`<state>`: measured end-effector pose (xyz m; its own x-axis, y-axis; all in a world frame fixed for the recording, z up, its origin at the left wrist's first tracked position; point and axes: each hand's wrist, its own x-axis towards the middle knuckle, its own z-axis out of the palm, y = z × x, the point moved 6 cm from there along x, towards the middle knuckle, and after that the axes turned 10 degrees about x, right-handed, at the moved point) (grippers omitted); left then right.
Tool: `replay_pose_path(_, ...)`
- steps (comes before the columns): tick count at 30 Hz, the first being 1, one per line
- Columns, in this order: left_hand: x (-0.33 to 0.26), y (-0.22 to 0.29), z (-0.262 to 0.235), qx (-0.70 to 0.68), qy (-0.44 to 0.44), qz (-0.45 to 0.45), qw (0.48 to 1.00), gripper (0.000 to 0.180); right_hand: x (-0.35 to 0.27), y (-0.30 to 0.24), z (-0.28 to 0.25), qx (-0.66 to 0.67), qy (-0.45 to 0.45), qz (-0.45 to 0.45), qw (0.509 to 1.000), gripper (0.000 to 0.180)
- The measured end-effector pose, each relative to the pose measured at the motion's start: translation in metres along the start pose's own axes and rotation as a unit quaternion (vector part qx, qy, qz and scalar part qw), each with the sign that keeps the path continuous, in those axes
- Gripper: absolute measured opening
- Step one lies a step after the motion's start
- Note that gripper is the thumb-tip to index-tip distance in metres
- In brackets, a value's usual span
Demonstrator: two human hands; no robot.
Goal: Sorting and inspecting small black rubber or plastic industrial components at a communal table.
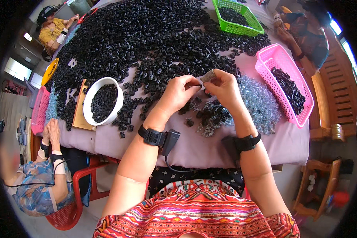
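Both my hands are raised close together over the table, fingertips nearly meeting. My left hand (177, 93) is closed in a pinch, with a small black plastic piece (198, 85) showing at its fingertips. Opposite it, my right hand (226, 90) is pinched too; whatever lies between its thumb and forefinger is too small to make out. A rough grey-brown scrap or wrap (207, 75) shows at the right forefinger; I cannot tell which. Below the hands lie loose black plastic pieces (212, 115), and by my right wrist a heap of clear-grey metal springs (258, 104).
A large heap of black pieces (146, 35) covers the far table. A white bowl (119, 97) stands left, beside a wooden board (80, 111). A pink basket (261, 65) and a green basket (242, 31) stand right, holding black pieces. Other people sit around the table.
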<state>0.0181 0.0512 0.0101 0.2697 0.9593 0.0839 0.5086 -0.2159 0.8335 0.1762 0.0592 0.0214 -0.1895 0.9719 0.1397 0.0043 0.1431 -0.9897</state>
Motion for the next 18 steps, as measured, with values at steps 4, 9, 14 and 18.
replay_pose_path(4, 0.001, 0.005, 0.0, -0.076, 0.005, 0.023, 0.997, 0.014, -0.001, -0.001, 0.002, -0.021, -0.001, -0.018, 1.0, 0.008)
replay_pose_path(9, 0.0, 0.008, -0.006, 0.009, 0.06, 0.058, 0.996, 0.011, 0.0, -0.005, 0.003, -0.002, 0.006, -0.027, 1.0, 0.007)
replay_pose_path(14, -0.001, 0.009, 0.002, -0.069, -0.001, -0.028, 0.997, 0.011, -0.001, -0.006, 0.005, 0.019, 0.013, -0.037, 0.999, 0.007)
replay_pose_path(18, -0.002, 0.015, -0.005, 0.061, 0.062, 0.101, 0.991, 0.015, -0.001, -0.007, 0.007, 0.006, 0.007, -0.037, 0.999, 0.006)
